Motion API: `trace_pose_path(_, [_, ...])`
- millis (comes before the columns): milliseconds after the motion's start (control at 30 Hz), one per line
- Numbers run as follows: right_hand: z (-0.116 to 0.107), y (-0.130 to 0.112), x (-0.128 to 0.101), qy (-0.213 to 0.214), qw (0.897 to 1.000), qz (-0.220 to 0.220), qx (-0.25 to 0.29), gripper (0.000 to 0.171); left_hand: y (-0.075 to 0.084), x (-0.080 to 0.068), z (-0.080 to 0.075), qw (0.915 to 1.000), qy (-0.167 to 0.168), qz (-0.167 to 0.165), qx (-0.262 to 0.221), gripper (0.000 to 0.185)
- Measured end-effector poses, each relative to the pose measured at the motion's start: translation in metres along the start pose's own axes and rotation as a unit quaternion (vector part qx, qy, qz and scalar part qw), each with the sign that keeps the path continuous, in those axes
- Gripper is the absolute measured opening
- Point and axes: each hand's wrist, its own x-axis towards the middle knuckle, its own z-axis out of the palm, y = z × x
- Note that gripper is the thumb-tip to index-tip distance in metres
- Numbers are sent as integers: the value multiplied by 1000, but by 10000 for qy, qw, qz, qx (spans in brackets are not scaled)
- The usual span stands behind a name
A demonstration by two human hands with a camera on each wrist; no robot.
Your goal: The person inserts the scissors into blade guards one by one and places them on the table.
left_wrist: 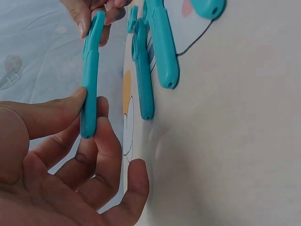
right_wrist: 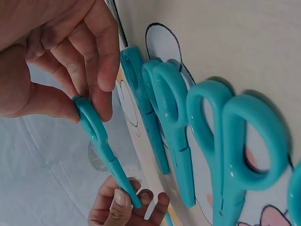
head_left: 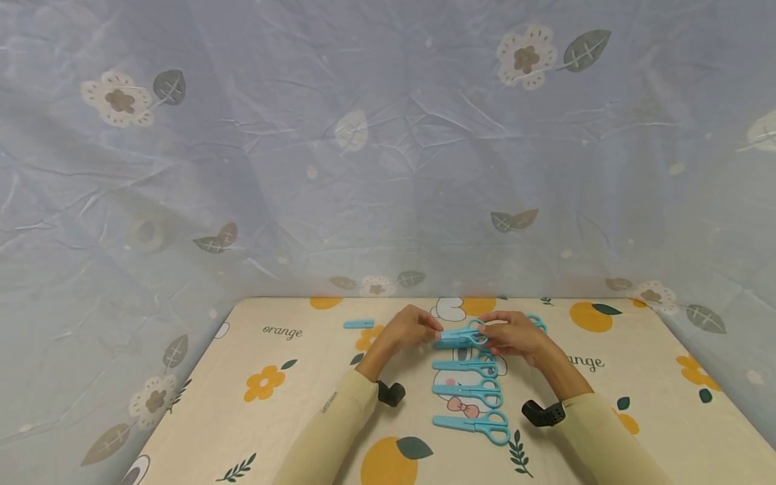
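Note:
My left hand (head_left: pixel 412 328) pinches the capped blade end of light-blue scissors (left_wrist: pixel 91 70) between thumb and fingers. At the other end, my right hand (head_left: pixel 512 333) pinches the finger loops. In both wrist views these scissors are held up off the table, sheath on the blades. Below them, several matching capped scissors lie in a column on the cloth, handles to the right: one pair (head_left: pixel 463 366), another pair (head_left: pixel 467 390) and the nearest pair (head_left: pixel 473 423). The lying pair closest to my hands (right_wrist: pixel 141 99) is partly hidden in the head view.
A loose light-blue sheath (head_left: pixel 358 324) lies at the back left. Behind my right hand a blue handle (head_left: pixel 537 323) shows, the rest hidden. The tablecloth (head_left: pixel 315 404) has printed oranges and flowers. A floral curtain (head_left: pixel 388 168) hangs behind the table's back edge.

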Motion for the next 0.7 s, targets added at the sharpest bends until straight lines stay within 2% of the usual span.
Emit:
trace_pose_path(133, [-2,-3,6,133,9999,33,-79,54,1,8,-2,9994,164,-54,303,8])
trace_pose_path(367, [-2,-6,16,551,9964,53,-638,48,-1,25,2,9964,492,-30,694,6])
trace_pose_path(567, [-5,-5,25,632,9959,7,-650,46,0,33,7,9937,757,-162,806,4])
trace_pose_path(700, [-7,-1,30,657,9960,-77,-596,45,0,38,9,9924,838,-138,892,5])
